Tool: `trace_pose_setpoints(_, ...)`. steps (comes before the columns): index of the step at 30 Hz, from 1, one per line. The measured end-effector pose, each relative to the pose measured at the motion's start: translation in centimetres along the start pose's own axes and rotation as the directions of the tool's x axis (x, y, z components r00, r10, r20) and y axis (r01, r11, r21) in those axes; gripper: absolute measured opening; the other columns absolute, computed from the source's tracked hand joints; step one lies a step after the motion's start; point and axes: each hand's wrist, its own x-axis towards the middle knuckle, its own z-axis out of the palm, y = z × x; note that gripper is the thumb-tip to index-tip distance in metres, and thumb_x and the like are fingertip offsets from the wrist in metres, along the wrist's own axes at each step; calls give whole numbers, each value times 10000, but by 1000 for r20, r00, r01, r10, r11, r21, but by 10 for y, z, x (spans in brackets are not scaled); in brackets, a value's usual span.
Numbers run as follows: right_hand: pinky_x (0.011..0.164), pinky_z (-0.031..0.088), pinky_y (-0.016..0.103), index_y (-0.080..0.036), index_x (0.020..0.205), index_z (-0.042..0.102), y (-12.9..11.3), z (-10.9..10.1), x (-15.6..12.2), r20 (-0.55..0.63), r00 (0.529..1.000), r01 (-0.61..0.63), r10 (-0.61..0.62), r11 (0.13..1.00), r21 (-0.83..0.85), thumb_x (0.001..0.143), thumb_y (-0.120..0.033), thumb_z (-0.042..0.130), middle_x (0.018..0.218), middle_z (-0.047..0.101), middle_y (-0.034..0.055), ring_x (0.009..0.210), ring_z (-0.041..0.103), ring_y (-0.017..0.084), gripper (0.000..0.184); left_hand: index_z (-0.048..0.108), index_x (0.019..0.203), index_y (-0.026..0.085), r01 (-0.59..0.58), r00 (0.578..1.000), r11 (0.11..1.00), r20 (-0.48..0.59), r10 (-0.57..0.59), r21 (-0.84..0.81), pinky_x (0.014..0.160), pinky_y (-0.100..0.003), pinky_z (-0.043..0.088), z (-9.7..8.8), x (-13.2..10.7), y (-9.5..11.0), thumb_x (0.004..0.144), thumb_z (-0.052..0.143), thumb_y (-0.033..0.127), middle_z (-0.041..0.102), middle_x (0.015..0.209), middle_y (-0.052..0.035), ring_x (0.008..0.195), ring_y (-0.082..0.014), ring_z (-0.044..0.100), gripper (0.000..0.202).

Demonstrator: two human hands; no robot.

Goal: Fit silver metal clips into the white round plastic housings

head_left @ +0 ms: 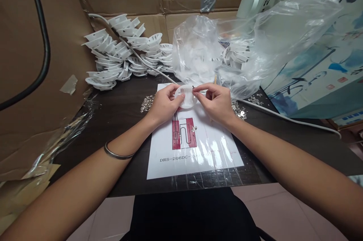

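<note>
My left hand (163,104) holds a round white plastic disc (185,97) by its left rim, just above a taped-down paper sheet (195,150). My right hand (218,101) pinches a small metal clip (193,88) at the disc's upper right edge. A thin wooden stick (214,79) pokes up behind my right fingers. The sheet shows a red and white diagram (184,133) with a small metal piece (194,129) lying on it.
Stacks of white plastic discs (124,52) lie at the back left. A clear plastic bag (241,48) holds more discs at the back right. Small metal clips lie in piles left (146,103) and right (238,109) of the sheet. A white cable (283,117) crosses the dark table (113,120). Cardboard walls (34,63) surround it.
</note>
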Motion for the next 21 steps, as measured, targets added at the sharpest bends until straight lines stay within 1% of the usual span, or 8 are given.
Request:
trace_pose_setpoints(4, 485, 349, 224, -168, 791, 736, -2, 1, -1, -28, 999, 36, -36, 999, 5, 764, -198, 676, 699, 688, -5, 463, 363, 31, 72, 666, 1001, 166, -113, 994, 980, 24, 111, 162, 580, -237, 470, -2, -3, 1, 797, 599, 303, 693, 902, -35, 679, -115, 583, 255)
trace_pose_setpoints(8, 493, 360, 223, -168, 798, 743, -4, 2, -2, -14, 995, 96, -96, 995, -2, 773, -206, 675, 652, 666, -14, 460, 355, 33, 81, 645, 1158, 197, -195, 980, 913, 38, 195, 359, 575, -256, 396, -3, -6, 4, 824, 559, 263, 574, 665, 28, 540, -89, 426, 351)
trace_pose_setpoints(10, 500, 364, 223, -174, 797, 743, -3, 2, -3, -8, 995, 100, -101, 995, -11, 774, -204, 672, 638, 657, -18, 464, 357, 35, 80, 616, 1227, 211, -225, 973, 890, 52, 223, 396, 563, -255, 383, -3, -7, 5, 823, 552, 237, 505, 588, 48, 504, -89, 380, 410)
trace_pose_setpoints(11, 505, 366, 223, -178, 795, 742, -3, 2, -3, -7, 995, 97, -97, 995, -15, 773, -202, 671, 640, 658, -20, 466, 357, 36, 78, 606, 1249, 220, -242, 970, 885, 62, 237, 398, 566, -254, 389, -3, -7, 5, 824, 549, 228, 526, 598, 48, 499, -89, 380, 429)
trace_pose_setpoints(14, 509, 367, 225, -173, 792, 740, -1, 3, -3, -15, 996, 83, -83, 997, -10, 771, -206, 672, 608, 633, -27, 461, 351, 35, 78, 613, 1267, 235, -291, 956, 877, 96, 276, 382, 599, -254, 427, -3, -7, 4, 832, 539, 217, 710, 877, 5, 521, -76, 428, 441)
trace_pose_setpoints(16, 506, 363, 226, -166, 791, 737, 0, 3, -2, -24, 997, 73, -73, 997, -1, 771, -213, 673, 577, 604, -33, 456, 346, 37, 82, 622, 1266, 227, -310, 951, 876, 112, 290, 368, 622, -256, 451, -4, -7, 3, 839, 535, 218, 713, 1127, -27, 542, -68, 464, 435)
trace_pose_setpoints(17, 505, 361, 228, -167, 794, 736, 0, 3, -2, -24, 998, 65, -65, 998, 0, 772, -217, 672, 582, 607, -32, 457, 345, 38, 84, 626, 1263, 225, -314, 949, 877, 115, 293, 364, 631, -257, 459, -4, -7, 2, 842, 534, 219, 698, 1186, -34, 550, -68, 481, 431)
trace_pose_setpoints(21, 521, 371, 241, -197, 852, 742, -2, 1, -2, -5, 999, 36, -36, 999, -11, 783, -218, 659, 714, 680, -11, 481, 369, 45, 110, 655, 1219, 262, -301, 953, 888, 123, 275, 347, 708, -267, 494, -4, -7, 3, 851, 526, 214, 710, 1169, -12, 691, -109, 607, 394)
